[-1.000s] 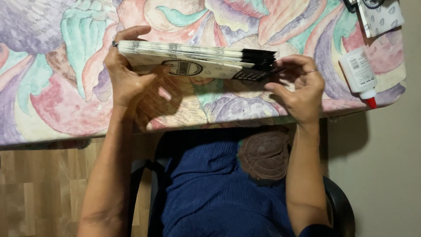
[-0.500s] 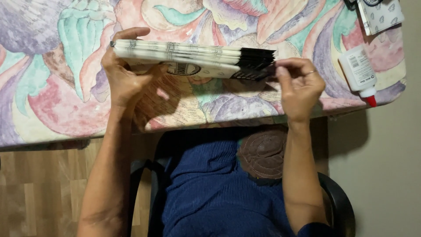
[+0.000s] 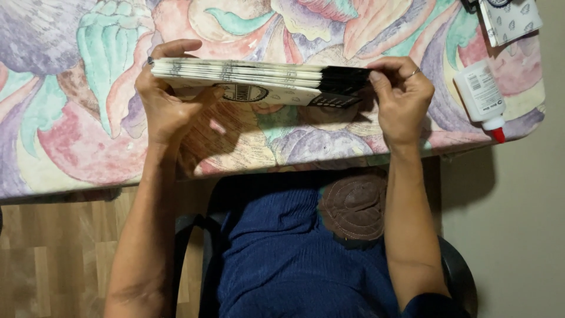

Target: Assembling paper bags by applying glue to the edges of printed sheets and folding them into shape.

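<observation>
A counter (image 3: 70, 147) covered with a cloth printed in pastel pink, green and purple shapes is spread under and beyond both hands. Below the hands, a blue garment (image 3: 282, 259) and a dark chair (image 3: 453, 271) are seen, with wooden floor (image 3: 53, 247) beneath the left arm. A thick stack of cards (image 3: 259, 82), white along most of its length and black at its right end, is held edge-up just above the counter between the two hands. Its left end is grasped by the left hand (image 3: 165, 100), with the thumb hooked over the top edge and a ring worn on it. Its black right end is pinched by the right hand (image 3: 403, 97), on which a ring is also worn. Well to the right of the right hand, a white glue bottle (image 3: 479, 97) with a red tip is laid on the counter.
</observation>
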